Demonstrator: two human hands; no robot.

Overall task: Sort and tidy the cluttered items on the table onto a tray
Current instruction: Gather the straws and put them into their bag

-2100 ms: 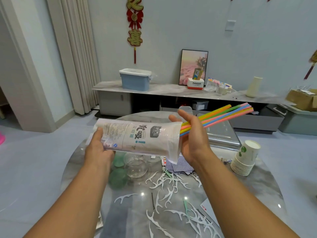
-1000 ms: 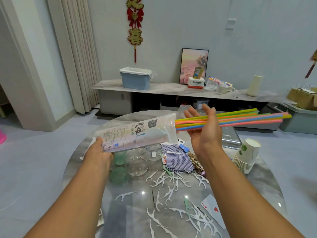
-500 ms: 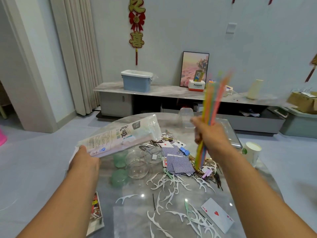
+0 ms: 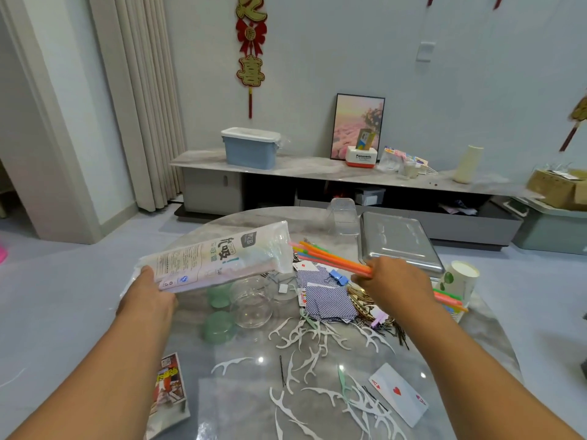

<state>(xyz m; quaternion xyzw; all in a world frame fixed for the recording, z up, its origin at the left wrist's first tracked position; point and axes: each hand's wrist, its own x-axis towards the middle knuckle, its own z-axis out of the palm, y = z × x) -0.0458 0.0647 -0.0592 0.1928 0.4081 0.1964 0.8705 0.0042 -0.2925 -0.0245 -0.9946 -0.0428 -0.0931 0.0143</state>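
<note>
- Our left hand (image 4: 149, 300) grips the closed end of the plastic straw bag (image 4: 219, 258), fingers curled under it, and holds it above the table (image 4: 482, 341) with its open mouth pointing toward the tray.
- Our right hand (image 4: 394, 284) has its fingers wrapped round the bundle of coloured straws (image 4: 333, 257); one end of the bundle touches or just enters the bag's mouth, though we cannot tell how far it goes in, and the other end sticks out behind the hand.
- The metal tray (image 4: 397, 246) sits at the far right of the table, just beyond our right hand, and looks bare.
- Just right of the tray's near corner stands a stack of paper cups (image 4: 457, 284), partly hidden by the straws' rear ends.
- Just left of the tray's far edge stands a clear plastic container (image 4: 343, 214).
- Nearer us than the tray, under the straws, lie blue-backed playing cards (image 4: 330, 300) with a small blue clip (image 4: 338, 277) on them, and dark hairpins (image 4: 397, 335) beside them.
- Further left of the tray, below the bag, sit a clear glass bowl (image 4: 251, 308) and green lids (image 4: 219, 327).
- White floss picks (image 4: 305, 341) are scattered across the table well in front of the tray, with an ace of hearts (image 4: 398, 393) face up among them.
- Far from the tray, at the table's near left edge, lies a printed packet (image 4: 170, 384).
</note>
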